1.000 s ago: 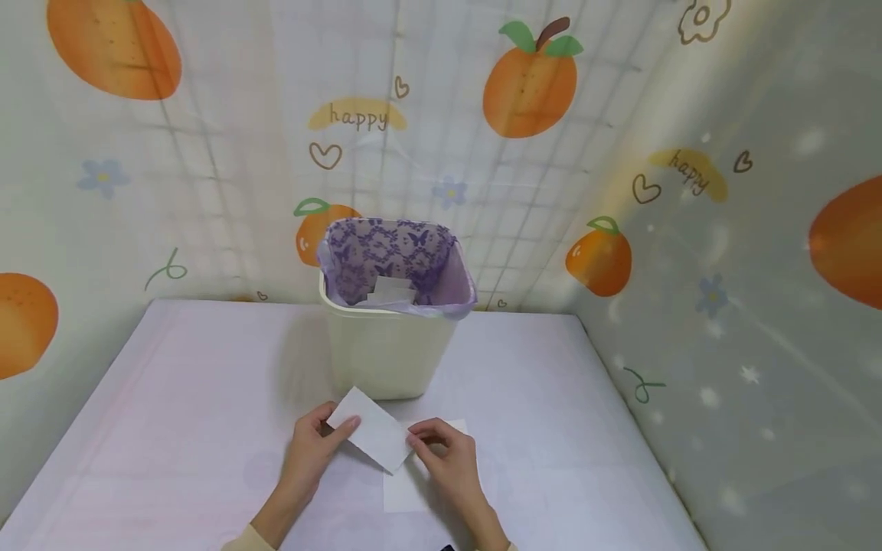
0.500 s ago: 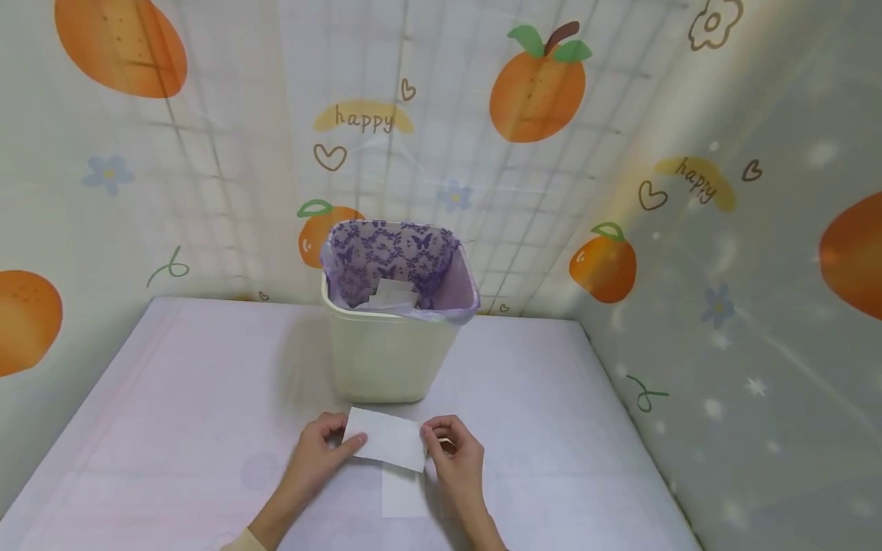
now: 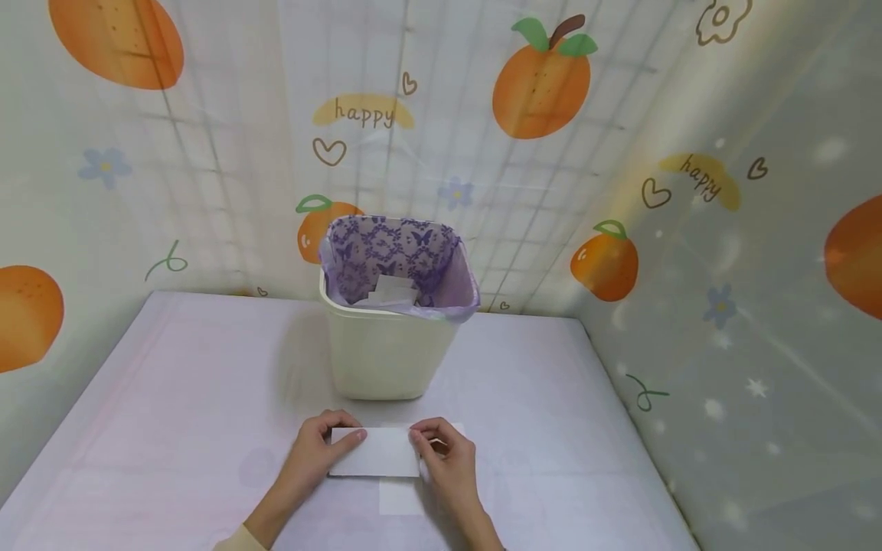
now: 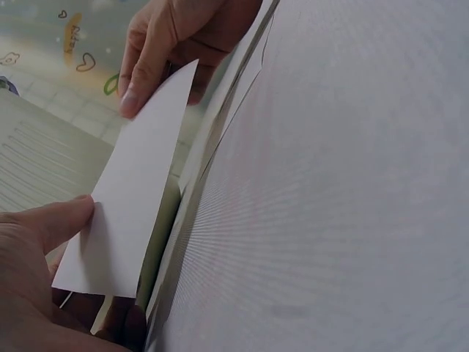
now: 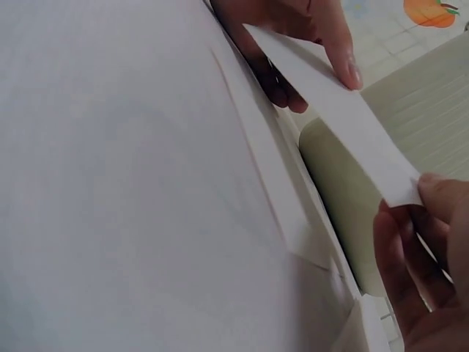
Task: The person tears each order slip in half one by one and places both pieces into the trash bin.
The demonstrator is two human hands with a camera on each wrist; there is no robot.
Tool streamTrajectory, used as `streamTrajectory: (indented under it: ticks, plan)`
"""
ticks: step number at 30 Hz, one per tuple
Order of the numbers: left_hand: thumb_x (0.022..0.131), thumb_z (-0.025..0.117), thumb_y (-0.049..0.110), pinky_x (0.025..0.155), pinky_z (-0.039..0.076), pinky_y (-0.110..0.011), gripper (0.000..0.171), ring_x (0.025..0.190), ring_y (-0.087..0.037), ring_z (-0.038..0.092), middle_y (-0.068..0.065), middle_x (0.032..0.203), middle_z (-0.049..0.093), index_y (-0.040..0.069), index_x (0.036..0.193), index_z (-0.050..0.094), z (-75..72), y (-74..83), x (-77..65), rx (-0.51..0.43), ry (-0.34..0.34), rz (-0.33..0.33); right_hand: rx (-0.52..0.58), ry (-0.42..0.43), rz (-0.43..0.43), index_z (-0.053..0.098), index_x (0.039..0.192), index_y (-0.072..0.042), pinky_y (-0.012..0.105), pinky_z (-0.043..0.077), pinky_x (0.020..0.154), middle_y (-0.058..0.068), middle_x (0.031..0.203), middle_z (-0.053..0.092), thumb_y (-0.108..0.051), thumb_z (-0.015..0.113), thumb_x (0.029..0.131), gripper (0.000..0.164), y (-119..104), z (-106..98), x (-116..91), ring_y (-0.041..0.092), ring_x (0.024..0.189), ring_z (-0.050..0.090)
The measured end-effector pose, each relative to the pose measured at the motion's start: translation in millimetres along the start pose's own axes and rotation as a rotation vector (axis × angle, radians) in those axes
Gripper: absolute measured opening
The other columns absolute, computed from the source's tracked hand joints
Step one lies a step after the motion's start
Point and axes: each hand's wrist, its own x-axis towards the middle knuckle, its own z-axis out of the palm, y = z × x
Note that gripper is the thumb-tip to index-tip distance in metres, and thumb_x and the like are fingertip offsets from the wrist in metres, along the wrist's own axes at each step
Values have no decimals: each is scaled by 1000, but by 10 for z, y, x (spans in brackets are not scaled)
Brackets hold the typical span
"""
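A white rectangular piece of paper (image 3: 379, 453) is held level above the table between both hands. My left hand (image 3: 318, 450) pinches its left end, thumb on the upper face and fingers behind. At the other end, my right hand (image 3: 451, 463) pinches the upper right corner with thumb and fingertips. In the left wrist view the paper (image 4: 139, 176) looks slightly bowed. Beneath it another white sheet (image 3: 400, 499) lies flat on the table, partly covered by the held paper and the right hand.
Behind the hands stands a cream bin (image 3: 386, 356) with a purple patterned liner (image 3: 393, 245). White paper pieces (image 3: 394, 289) lie inside it. The table (image 3: 207, 383) has a pale cover, and curtains printed with oranges (image 3: 540, 92) hang at the back and sides.
The held paper has turned from a steep slant to level and come slightly lower. Both hands keep their pinch on it. The bin stays in place.
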Motion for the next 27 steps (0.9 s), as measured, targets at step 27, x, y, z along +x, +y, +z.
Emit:
streamTrajectory:
  ticks: [27]
  plan:
    - [93,82,28,86,48,-25,9,94,-13,65,5,95,77,20,96,81,31,36,-20,2,-154,17,3,-175,93,78,103,-16,23,59,67,1,100,78,-22,83,93,12,-76,-29,-51,9,81,70]
